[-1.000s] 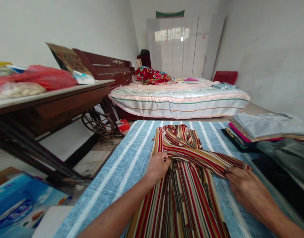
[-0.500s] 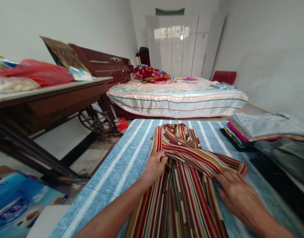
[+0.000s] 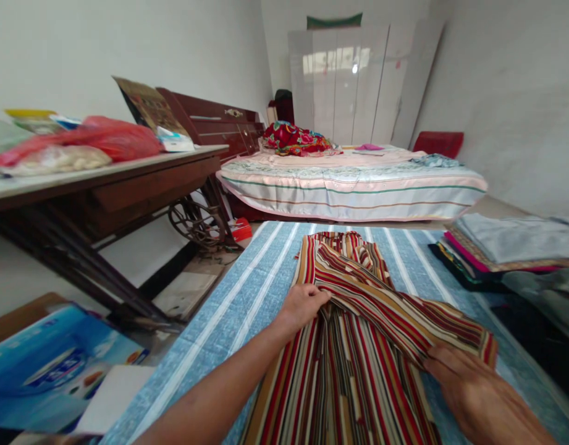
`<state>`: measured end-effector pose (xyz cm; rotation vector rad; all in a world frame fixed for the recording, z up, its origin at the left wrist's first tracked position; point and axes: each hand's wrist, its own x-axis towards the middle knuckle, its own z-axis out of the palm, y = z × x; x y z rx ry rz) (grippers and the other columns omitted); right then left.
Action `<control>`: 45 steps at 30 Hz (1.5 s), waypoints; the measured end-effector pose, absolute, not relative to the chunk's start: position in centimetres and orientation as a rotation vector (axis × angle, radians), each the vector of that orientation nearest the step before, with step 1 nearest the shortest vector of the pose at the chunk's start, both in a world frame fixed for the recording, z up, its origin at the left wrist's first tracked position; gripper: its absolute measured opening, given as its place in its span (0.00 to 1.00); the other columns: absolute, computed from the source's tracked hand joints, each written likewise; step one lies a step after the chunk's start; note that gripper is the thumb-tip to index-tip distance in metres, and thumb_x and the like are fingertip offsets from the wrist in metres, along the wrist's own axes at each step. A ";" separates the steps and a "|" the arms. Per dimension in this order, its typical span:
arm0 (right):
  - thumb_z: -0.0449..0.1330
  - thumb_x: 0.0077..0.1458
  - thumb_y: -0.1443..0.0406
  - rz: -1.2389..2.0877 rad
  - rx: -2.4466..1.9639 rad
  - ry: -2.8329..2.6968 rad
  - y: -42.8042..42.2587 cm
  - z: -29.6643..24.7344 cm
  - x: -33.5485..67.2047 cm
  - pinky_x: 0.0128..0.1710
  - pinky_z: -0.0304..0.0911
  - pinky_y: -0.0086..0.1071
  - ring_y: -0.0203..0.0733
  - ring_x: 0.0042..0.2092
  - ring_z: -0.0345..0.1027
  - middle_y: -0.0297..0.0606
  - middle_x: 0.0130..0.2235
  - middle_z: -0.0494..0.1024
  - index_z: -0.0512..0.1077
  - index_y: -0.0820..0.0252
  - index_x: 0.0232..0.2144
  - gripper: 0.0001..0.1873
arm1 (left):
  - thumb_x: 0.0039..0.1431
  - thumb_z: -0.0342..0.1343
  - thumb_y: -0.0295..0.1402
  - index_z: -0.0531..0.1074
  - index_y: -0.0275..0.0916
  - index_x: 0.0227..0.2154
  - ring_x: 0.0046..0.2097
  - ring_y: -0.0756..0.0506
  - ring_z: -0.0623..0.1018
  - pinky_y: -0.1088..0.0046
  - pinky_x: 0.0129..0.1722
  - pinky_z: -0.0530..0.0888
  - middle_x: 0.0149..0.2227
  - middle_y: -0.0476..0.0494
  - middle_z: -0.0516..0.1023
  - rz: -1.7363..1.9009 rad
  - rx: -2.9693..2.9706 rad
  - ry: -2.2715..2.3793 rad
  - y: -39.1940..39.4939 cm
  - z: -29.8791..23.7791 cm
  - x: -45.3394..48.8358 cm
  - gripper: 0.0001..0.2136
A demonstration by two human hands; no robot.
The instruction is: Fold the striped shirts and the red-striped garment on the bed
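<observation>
A shirt (image 3: 358,383) with red, tan, cream and black stripes lies lengthwise on a blue cloth (image 3: 261,278) with white stripes. Its collar end is at the far side. One sleeve (image 3: 404,309) is laid slantwise across the body, its cuff out past the right side. Near the armpit, my left hand (image 3: 305,306) pinches the fabric at the sleeve's lower edge. My right hand (image 3: 479,383) is closed on the sleeve close to the cuff; its fingertips are partly hidden by the hand itself.
Folded clothes (image 3: 520,244) are stacked on the right, with dark garments nearer. A treadle table (image 3: 140,173) bearing a red plastic bag (image 3: 126,142) stands left, above a blue carton (image 3: 66,364). A bed (image 3: 349,185) and a wardrobe (image 3: 344,86) are behind.
My right hand has moved down and right with the cuff end, so the sleeve slants more steeply. My left hand keeps its pinch near the armpit. The view has shifted slightly left.
</observation>
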<state>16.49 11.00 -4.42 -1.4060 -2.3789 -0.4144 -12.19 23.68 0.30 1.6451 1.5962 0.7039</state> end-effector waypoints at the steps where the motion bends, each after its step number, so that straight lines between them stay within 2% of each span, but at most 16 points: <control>1: 0.46 0.52 0.74 -0.404 -1.400 -2.364 11.0 -4.6 16.7 0.43 0.63 0.36 0.42 0.42 0.69 0.40 0.41 0.76 0.73 0.54 0.36 0.18 | 0.50 0.54 0.41 0.70 0.37 0.18 0.23 0.50 0.71 0.77 0.22 0.67 0.18 0.52 0.68 0.702 1.609 1.619 23.7 0.4 -12.0 0.13; 3: 0.47 0.54 0.71 -0.367 -1.393 -2.304 11.2 -4.6 17.2 0.45 0.63 0.36 0.43 0.45 0.69 0.40 0.43 0.75 0.72 0.55 0.39 0.16 | 0.49 0.55 0.41 0.68 0.37 0.18 0.21 0.50 0.71 0.77 0.20 0.67 0.17 0.52 0.69 0.711 1.543 1.666 23.8 0.5 -11.6 0.13; 5: 0.48 0.55 0.69 -0.301 -1.404 -2.272 11.4 -4.2 17.8 0.44 0.64 0.33 0.42 0.45 0.70 0.38 0.43 0.75 0.71 0.55 0.40 0.15 | 0.47 0.57 0.36 0.66 0.37 0.18 0.21 0.50 0.72 0.77 0.19 0.67 0.16 0.52 0.68 0.733 1.475 1.703 23.9 0.5 -11.4 0.10; 9: 0.48 0.55 0.68 -0.065 -1.513 -2.390 11.5 -2.6 17.2 0.30 0.65 0.28 0.36 0.31 0.71 0.31 0.31 0.75 0.71 0.50 0.28 0.13 | 0.44 0.57 0.25 0.65 0.36 0.19 0.20 0.51 0.71 0.80 0.18 0.67 0.16 0.54 0.66 0.778 1.376 1.728 23.9 0.6 -11.2 0.06; 12: 0.50 0.55 0.65 -0.122 -1.533 -2.342 12.0 -0.8 14.2 0.36 0.64 0.33 0.40 0.35 0.70 0.34 0.34 0.75 0.71 0.51 0.32 0.10 | 0.44 0.57 0.22 0.65 0.36 0.21 0.21 0.54 0.69 0.82 0.18 0.66 0.17 0.55 0.66 0.818 1.307 1.673 23.8 0.7 -11.3 0.05; 14: 0.52 0.55 0.65 -0.210 -1.490 -2.328 13.1 0.4 11.2 0.40 0.63 0.37 0.44 0.39 0.69 0.38 0.38 0.75 0.71 0.54 0.37 0.10 | 0.43 0.57 0.22 0.65 0.36 0.23 0.21 0.55 0.68 0.83 0.18 0.66 0.18 0.55 0.66 0.836 1.239 1.637 23.7 0.8 -11.2 0.06; 16: 0.53 0.54 0.67 -0.247 -1.467 -2.358 14.7 1.2 8.2 0.43 0.61 0.39 0.46 0.42 0.67 0.40 0.38 0.74 0.71 0.58 0.37 0.09 | 0.44 0.56 0.22 0.65 0.37 0.25 0.20 0.55 0.67 0.83 0.17 0.65 0.19 0.56 0.66 0.837 1.194 1.633 23.7 0.9 -11.2 0.06; 19: 0.54 0.54 0.69 -0.289 -1.512 -2.422 17.6 1.6 4.6 0.41 0.60 0.39 0.48 0.42 0.65 0.43 0.37 0.74 0.72 0.61 0.36 0.09 | 0.46 0.54 0.22 0.64 0.37 0.25 0.19 0.55 0.66 0.83 0.15 0.61 0.18 0.56 0.65 0.829 1.194 1.630 23.7 0.9 -11.2 0.05; 24: 0.48 0.56 0.72 -0.290 -1.576 -2.459 20.7 1.6 3.0 0.38 0.58 0.36 0.46 0.40 0.66 0.44 0.34 0.74 0.73 0.63 0.30 0.13 | 0.47 0.53 0.24 0.67 0.37 0.24 0.20 0.55 0.65 0.84 0.15 0.56 0.17 0.55 0.65 0.859 1.252 1.611 23.5 1.0 -11.6 0.02; 28: 0.48 0.58 0.69 -0.146 -1.653 -2.392 21.3 1.7 3.4 0.38 0.58 0.33 0.43 0.39 0.67 0.41 0.35 0.74 0.72 0.60 0.29 0.13 | 0.51 0.51 0.28 0.67 0.37 0.26 0.21 0.55 0.68 0.84 0.17 0.61 0.21 0.52 0.68 0.883 1.119 1.536 23.3 1.1 -11.8 0.02; 32: 0.50 0.56 0.69 -0.189 -1.582 -2.447 21.4 1.1 3.2 0.39 0.58 0.33 0.45 0.42 0.66 0.41 0.37 0.74 0.72 0.61 0.35 0.10 | 0.53 0.49 0.25 0.65 0.37 0.28 0.22 0.54 0.71 0.80 0.21 0.68 0.22 0.51 0.71 0.905 0.983 1.461 23.1 1.1 -11.7 0.02; 37: 0.48 0.58 0.69 -0.154 -1.601 -2.388 21.9 0.6 2.7 0.39 0.58 0.31 0.42 0.41 0.66 0.40 0.35 0.75 0.72 0.60 0.31 0.12 | 0.51 0.48 0.21 0.63 0.37 0.29 0.21 0.53 0.71 0.79 0.22 0.70 0.21 0.52 0.70 0.911 0.940 1.497 22.9 1.3 -11.2 0.05; 39: 0.49 0.57 0.69 -0.149 -1.593 -2.373 22.0 0.8 2.6 0.39 0.58 0.30 0.42 0.42 0.66 0.40 0.36 0.75 0.71 0.59 0.33 0.10 | 0.51 0.48 0.20 0.63 0.37 0.29 0.21 0.53 0.72 0.79 0.22 0.70 0.22 0.52 0.71 0.894 0.941 1.511 22.7 1.6 -11.0 0.06; 42: 0.50 0.56 0.70 -0.163 -1.543 -2.440 22.2 0.8 2.4 0.38 0.58 0.31 0.42 0.42 0.66 0.40 0.36 0.75 0.71 0.60 0.35 0.10 | 0.51 0.47 0.20 0.63 0.37 0.31 0.21 0.53 0.72 0.79 0.21 0.69 0.23 0.52 0.71 0.880 0.931 1.530 22.5 1.9 -10.9 0.07; 45: 0.48 0.58 0.68 -0.167 -1.545 -2.437 22.4 0.7 2.3 0.36 0.58 0.31 0.42 0.40 0.66 0.40 0.34 0.74 0.72 0.60 0.32 0.12 | 0.53 0.48 0.22 0.63 0.37 0.31 0.21 0.52 0.73 0.80 0.19 0.68 0.22 0.51 0.71 0.830 0.915 1.546 22.5 2.1 -11.0 0.05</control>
